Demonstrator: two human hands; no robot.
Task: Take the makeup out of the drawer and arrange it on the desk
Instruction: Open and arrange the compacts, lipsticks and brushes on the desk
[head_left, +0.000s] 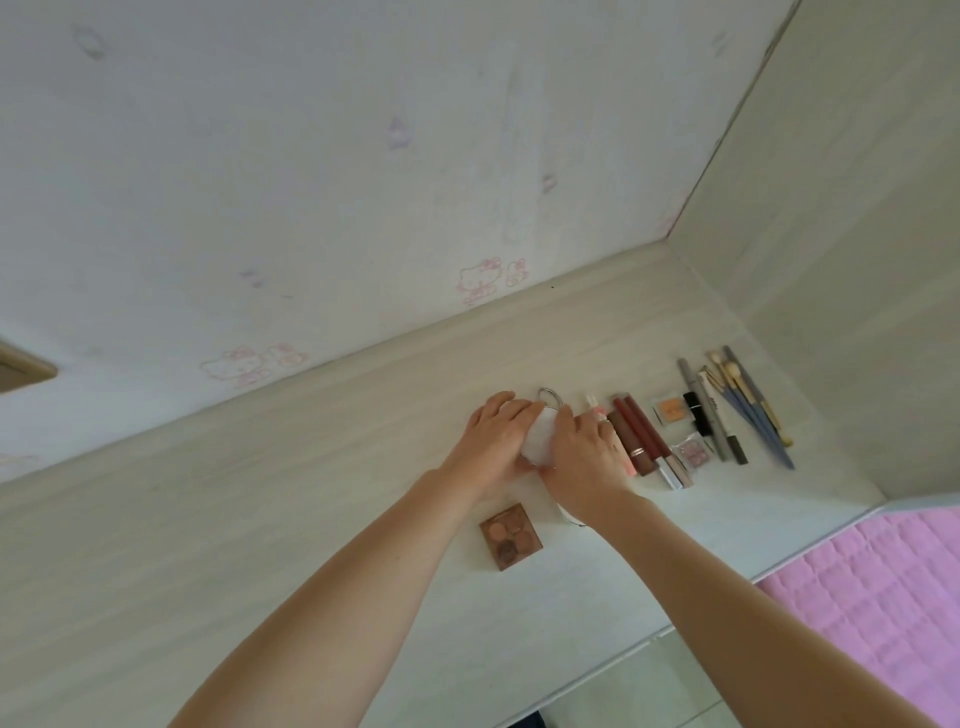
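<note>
**On the desk: both hands set down a white item beside the makeup row**

Near the desk's (260, 519) back edge, toward its right end, your left hand (493, 434) and right hand (584, 452) close around a white, rounded item (540, 436), one from each side. Your fingers curl over it, pressed together rather than spread. A thin metal ring (551, 397) shows at its far end. What the item is, you cannot tell; your hands hide most of it.

Much of the job looks done. To the right of your hands a neat row already lies flat: dark red lip tubes (641, 434), two small clear-cased pans (670, 410), grey pencils (709, 415), and blue-handled brushes (753, 410) closest to the right corner. All lie roughly parallel, close together.

A square brown palette (511, 537), with round pans in tan and brown, sits apart, nearer the front edge, just below your left wrist. It likely still needs a place in the row. The drawer is out of view, so whatever remains inside cannot be judged.
</note>
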